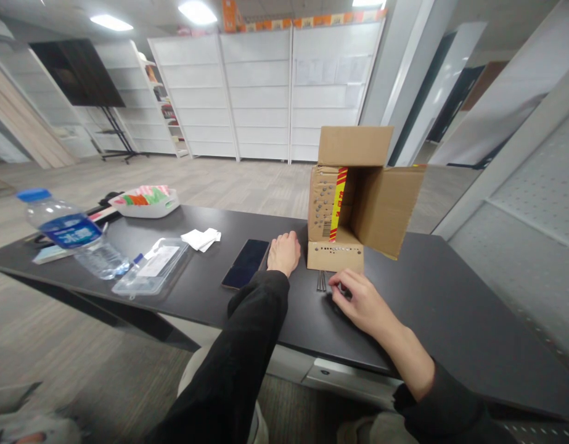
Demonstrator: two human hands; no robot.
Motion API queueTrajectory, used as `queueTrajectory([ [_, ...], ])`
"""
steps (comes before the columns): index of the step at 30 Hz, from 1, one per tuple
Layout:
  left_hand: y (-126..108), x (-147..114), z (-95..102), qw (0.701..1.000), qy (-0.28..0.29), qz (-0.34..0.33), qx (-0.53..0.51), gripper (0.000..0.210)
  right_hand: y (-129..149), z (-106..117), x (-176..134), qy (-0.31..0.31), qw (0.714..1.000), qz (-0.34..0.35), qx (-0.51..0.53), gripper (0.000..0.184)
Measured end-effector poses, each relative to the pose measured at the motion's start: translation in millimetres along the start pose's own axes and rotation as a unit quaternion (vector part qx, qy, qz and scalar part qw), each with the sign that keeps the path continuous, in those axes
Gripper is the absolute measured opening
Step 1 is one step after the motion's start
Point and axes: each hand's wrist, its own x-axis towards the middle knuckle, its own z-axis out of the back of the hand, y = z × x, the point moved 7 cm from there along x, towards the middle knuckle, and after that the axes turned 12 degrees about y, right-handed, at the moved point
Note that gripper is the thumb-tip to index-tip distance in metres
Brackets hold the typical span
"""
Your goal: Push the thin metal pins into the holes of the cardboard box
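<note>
My left hand (285, 253) lies palm down on the dark table, just right of a black phone (247, 264). Its fingers rest on the surface with nothing visible in them. Close to the front of the cardboard box, my right hand (358, 299) is curled, thumb and forefinger drawn together; anything between them is too small to make out. Several thin metal screws or nails (321, 281) lie side by side at its fingertips. The cardboard box (336, 256) stands with its opening facing me and its flaps spread. Small metal heads dot its left flap and lower flap.
Left on the table (450, 308) are a water bottle (74, 231), a clear plastic case (157, 268), folded white tissue (201, 239) and a white basket (159, 209) of colourful packets. White shelving (256, 92) stands behind, and a speckled panel (534, 203) borders the right side.
</note>
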Motion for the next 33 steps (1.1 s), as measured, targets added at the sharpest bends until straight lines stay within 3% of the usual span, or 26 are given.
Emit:
queueTrajectory([
  [33, 0, -1, 0.2, 1.0, 0.009, 0.003, -0.013, 0.022, -1, -15, 6, 0.053, 0.999, 0.004, 0.005, 0.015],
])
